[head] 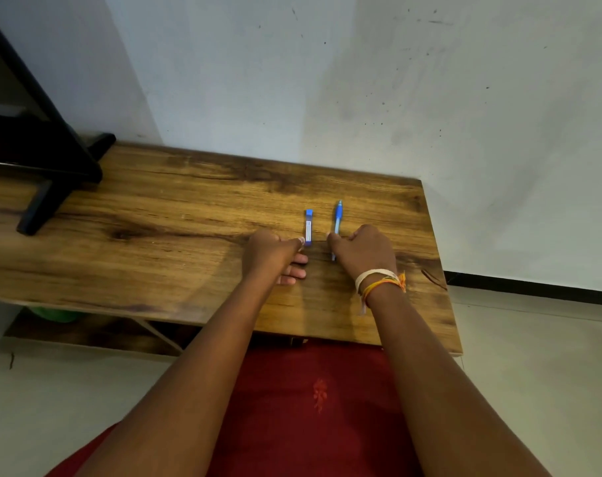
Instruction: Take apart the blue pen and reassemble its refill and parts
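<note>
A blue pen [337, 220] lies on the wooden table [189, 215], pointing away from me, its near end under my right hand [365, 249]. The thumb and curled fingers of that hand pinch the pen's lower part. Just left of it lies a short blue cap-like pen part [308, 226] with a white label. My left hand [275, 256] touches its near end with thumb and forefinger, the other fingers resting on the table.
A black stand [48, 160] sits on the table's far left. The white wall [327, 80] rises right behind the table. The table's right edge [440, 270] drops to a pale floor. My red garment [310, 407] is below the near edge.
</note>
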`<act>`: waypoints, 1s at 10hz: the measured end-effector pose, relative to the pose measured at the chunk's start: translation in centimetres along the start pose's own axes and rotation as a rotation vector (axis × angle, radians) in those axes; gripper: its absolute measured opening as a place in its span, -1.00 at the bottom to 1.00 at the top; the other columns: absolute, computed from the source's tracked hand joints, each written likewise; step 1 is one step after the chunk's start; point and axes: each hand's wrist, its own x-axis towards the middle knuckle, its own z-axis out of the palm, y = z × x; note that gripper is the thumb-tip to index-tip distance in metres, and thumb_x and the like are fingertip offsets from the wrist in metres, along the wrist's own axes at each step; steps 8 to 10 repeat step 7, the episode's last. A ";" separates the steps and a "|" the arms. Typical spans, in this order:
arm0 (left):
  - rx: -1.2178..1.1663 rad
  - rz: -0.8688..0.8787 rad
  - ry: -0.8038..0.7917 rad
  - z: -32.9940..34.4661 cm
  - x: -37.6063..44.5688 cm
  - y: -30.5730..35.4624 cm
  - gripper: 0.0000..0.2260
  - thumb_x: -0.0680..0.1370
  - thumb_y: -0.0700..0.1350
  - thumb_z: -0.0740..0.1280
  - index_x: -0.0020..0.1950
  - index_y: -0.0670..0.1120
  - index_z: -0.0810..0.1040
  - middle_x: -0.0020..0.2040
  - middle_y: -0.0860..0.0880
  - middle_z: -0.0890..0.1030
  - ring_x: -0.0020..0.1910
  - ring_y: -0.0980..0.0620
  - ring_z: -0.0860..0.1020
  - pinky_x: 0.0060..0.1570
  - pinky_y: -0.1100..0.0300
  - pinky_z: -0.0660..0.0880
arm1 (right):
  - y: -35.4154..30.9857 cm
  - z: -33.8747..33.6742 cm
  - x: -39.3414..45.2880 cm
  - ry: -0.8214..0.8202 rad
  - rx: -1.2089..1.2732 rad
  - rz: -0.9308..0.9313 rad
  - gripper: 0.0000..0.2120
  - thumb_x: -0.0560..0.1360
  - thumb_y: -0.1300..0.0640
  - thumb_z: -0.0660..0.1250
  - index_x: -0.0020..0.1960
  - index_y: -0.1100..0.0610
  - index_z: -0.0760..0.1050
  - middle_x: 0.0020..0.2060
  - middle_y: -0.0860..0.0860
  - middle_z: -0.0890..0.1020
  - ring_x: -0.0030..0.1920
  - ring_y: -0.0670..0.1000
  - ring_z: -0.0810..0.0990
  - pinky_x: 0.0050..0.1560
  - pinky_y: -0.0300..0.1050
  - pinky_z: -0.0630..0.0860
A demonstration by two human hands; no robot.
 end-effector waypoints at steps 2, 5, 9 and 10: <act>0.268 0.601 0.402 0.2 -0.5 -2.5 -0.92 0.51 -0.18 0.33 -0.07 -0.07 0.63 -0.09 -0.03 0.65 -0.15 0.05 0.62 -0.18 0.18 0.57 | 1.5 0.0 0.1 -0.015 0.079 -0.064 -0.79 0.54 0.14 0.21 0.09 0.25 0.45 0.03 0.21 0.60 0.06 0.22 0.55 -0.04 -0.03 0.42; 0.768 0.720 0.407 0.8 1.3 -3.6 -0.65 0.60 -0.17 0.16 0.39 -0.11 0.42 0.44 -0.07 0.40 0.46 -0.02 0.28 0.43 0.03 0.09 | 1.9 0.0 0.0 -0.061 0.030 -0.129 -0.61 0.51 0.23 0.23 0.33 0.17 0.34 0.07 0.22 0.60 0.05 0.20 0.57 -0.01 -0.01 0.49; 0.879 0.600 0.271 0.3 1.2 -1.6 -0.58 0.63 -0.11 0.09 0.50 -0.11 0.23 0.54 -0.10 0.22 0.53 -0.07 0.12 0.48 0.01 0.06 | 0.1 -1.5 0.8 -0.236 -0.108 -0.057 -0.49 0.50 0.22 0.23 0.43 0.15 0.21 0.13 0.27 0.58 0.12 0.28 0.56 0.10 0.10 0.52; 0.879 0.600 0.271 0.3 1.2 -1.6 -0.58 0.63 -0.11 0.09 0.50 -0.11 0.23 0.54 -0.10 0.22 0.53 -0.07 0.12 0.48 0.01 0.06 | 0.1 -1.5 0.8 -0.236 -0.108 -0.057 -0.49 0.50 0.22 0.23 0.43 0.15 0.21 0.13 0.27 0.58 0.12 0.28 0.56 0.10 0.10 0.52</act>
